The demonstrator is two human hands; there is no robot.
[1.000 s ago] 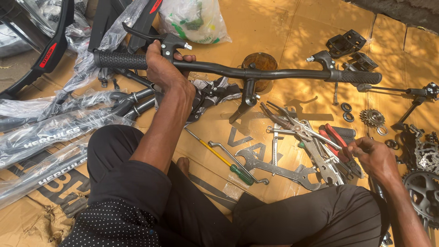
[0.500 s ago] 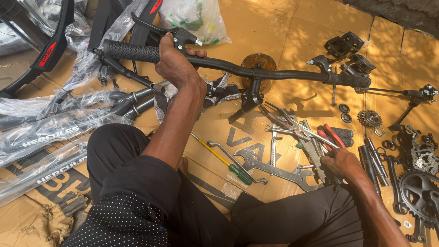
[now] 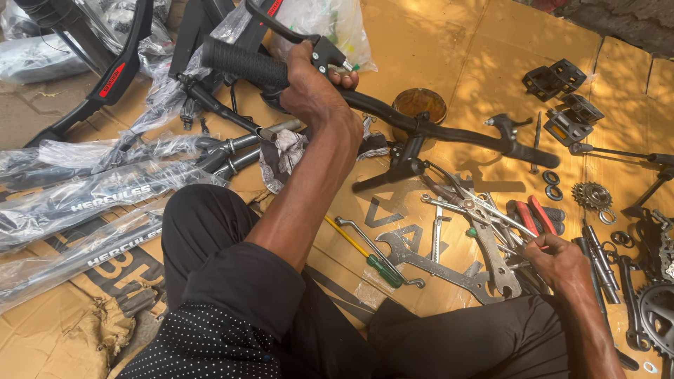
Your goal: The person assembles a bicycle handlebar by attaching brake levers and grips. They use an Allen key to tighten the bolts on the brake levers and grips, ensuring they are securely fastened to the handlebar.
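Left hand (image 3: pixel 316 88) is closing round the handlebar (image 3: pixel 435 130) just beside its black grip (image 3: pixel 246 64), lifting that end off the cardboard (image 3: pixel 435 42) — the brake lever (image 3: pixel 281 24) is sticking up past the knuckles. Right hand (image 3: pixel 562 261) is curling its fingers into the heap of spanners (image 3: pixel 484 238) by the knee, seemingly pinching one, though which tool I cannot tell. Red-handled pliers (image 3: pixel 533 214) are lying just beside that hand, and a green-handled screwdriver (image 3: pixel 368 258) is resting nearer the legs. As a judgement, the work is sitting early: the bar already carries a grip, levers and stem (image 3: pixel 404 165), but it is joined to no frame. Wrapped frame tubes (image 3: pixel 98 196), pedals (image 3: pixel 562 98), a sprocket (image 3: pixel 593 195) and a chainring (image 3: pixel 660 316) are all lying loose — most of the assembling looks undone.
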